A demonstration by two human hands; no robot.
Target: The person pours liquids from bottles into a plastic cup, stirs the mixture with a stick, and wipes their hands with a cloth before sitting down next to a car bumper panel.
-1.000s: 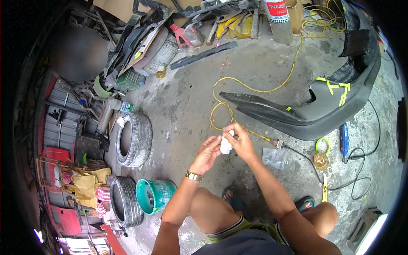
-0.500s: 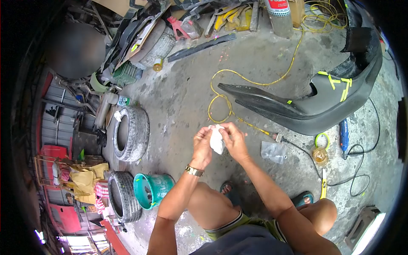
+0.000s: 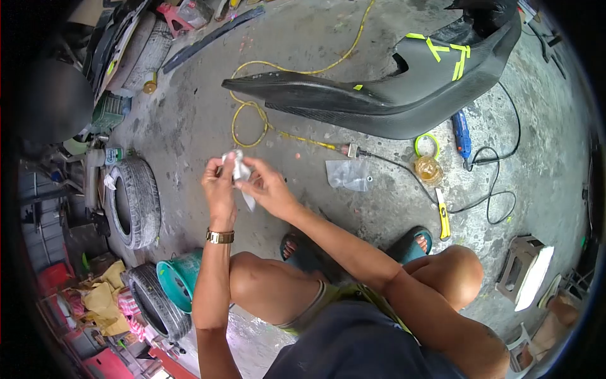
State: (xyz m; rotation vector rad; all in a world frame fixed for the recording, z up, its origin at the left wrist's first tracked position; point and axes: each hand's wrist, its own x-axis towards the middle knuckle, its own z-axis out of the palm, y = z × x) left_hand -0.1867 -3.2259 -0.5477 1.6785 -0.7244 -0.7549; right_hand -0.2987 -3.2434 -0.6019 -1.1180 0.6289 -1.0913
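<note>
A crumpled white cloth or tissue is held between my two hands, left of the view's middle and above the floor. My left hand, with a gold watch on its wrist, closes on its left side with thumb and fingers. My right hand pinches it from the right. A loose end of the white piece hangs below the fingers. Motion blurs the fingertips a little. Beyond the hands a black curved body panel with yellow-green tape strips lies on the floor.
Right of my hands lie a clear plastic bag, a green tape roll, an amber roll, a yellow cutter knife and a blue corded tool. Cords cross the floor. Tires, a teal bucket and a stool stand around. Someone's leg shows at right.
The view has turned, so the floor items appear farther left and higher. Both hands still hold the white piece, which is now more bunched, with one end hanging down.
</note>
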